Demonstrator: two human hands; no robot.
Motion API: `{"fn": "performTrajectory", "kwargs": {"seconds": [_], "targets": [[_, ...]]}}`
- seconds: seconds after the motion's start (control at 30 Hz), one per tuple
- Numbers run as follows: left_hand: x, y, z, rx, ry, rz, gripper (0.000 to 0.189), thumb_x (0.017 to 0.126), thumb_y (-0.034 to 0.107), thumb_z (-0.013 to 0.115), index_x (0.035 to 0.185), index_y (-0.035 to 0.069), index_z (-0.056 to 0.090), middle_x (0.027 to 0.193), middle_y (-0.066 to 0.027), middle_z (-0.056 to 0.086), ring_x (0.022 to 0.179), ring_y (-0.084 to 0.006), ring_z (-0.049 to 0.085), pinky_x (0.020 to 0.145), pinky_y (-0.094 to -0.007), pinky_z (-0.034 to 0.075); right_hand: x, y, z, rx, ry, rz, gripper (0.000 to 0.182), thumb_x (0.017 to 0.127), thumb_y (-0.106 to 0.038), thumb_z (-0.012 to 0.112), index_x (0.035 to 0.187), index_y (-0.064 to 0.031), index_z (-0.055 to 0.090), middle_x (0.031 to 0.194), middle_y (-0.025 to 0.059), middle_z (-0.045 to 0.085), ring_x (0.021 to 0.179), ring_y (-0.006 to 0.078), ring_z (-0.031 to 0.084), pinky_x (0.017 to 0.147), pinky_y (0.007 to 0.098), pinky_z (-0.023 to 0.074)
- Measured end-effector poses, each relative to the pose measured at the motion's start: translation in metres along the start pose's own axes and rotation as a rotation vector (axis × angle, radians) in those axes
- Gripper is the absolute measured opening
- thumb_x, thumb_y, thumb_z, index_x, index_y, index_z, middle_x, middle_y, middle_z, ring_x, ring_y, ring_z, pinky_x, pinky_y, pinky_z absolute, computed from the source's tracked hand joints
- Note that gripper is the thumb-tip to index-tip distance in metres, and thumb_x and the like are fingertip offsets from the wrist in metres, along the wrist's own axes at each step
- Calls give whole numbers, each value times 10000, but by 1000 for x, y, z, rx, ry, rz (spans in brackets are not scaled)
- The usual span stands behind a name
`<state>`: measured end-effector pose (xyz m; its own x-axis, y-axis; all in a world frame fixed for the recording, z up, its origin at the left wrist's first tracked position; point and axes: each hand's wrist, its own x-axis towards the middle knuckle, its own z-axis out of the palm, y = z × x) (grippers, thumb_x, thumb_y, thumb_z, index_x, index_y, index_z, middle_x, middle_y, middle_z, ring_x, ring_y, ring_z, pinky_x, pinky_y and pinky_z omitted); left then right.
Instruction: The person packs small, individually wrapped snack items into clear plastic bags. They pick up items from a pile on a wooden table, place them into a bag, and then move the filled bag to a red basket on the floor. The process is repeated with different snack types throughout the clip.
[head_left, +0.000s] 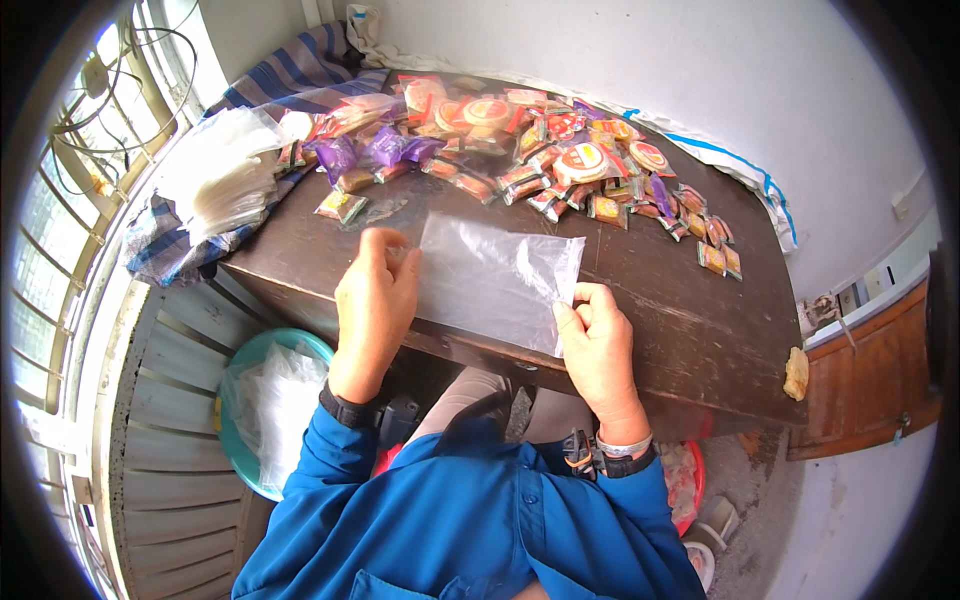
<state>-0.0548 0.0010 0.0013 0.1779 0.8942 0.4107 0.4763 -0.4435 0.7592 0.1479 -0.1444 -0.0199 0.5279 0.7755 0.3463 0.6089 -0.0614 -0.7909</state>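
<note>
A clear, flat plastic bag (495, 281) spans the space between my hands, over the front edge of the dark wooden table (675, 330). The thumb and curled fingers of my right hand (598, 330) pinch its right end near a corner. At the opposite end is my left hand (377, 300), with bent fingers and the thumb beside the bag's edge. Blur there hides whether it grips the film. Beyond the bag lies a spread of small wrapped snacks (525, 184), with larger round packaged pieces (487, 112) and purple packets (386, 146) among them.
A stack of clear bags (229, 176) rests on striped cloth (289, 75) at the left. Below it, a teal basin (229, 450) holds more plastic film. A red basin (697, 480) stands on the floor at right. A pale yellowish piece (796, 373) sits at the table's right corner.
</note>
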Motion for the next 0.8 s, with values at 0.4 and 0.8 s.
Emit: {"fn": "performTrajectory", "kwargs": {"seconds": [0.4,0.8], "targets": [[-17,18,50,334,-496,549,583,1006,420,548,1451,44,507,1520,-195,476,1457,-349,388,1211,-496,250,8,-12,0,-117,-55,141,203,895,-180,703,959,-36,575,684,151,659,676,371,676,643,475,524],[-5,1,44,440,-507,554,597,1048,456,446,1490,55,468,1557,-184,439,1478,-346,355,1224,-499,215,20,5,5,35,19,153,130,913,-78,693,898,1,591,646,119,629,574,185,615,571,364,498]]}}
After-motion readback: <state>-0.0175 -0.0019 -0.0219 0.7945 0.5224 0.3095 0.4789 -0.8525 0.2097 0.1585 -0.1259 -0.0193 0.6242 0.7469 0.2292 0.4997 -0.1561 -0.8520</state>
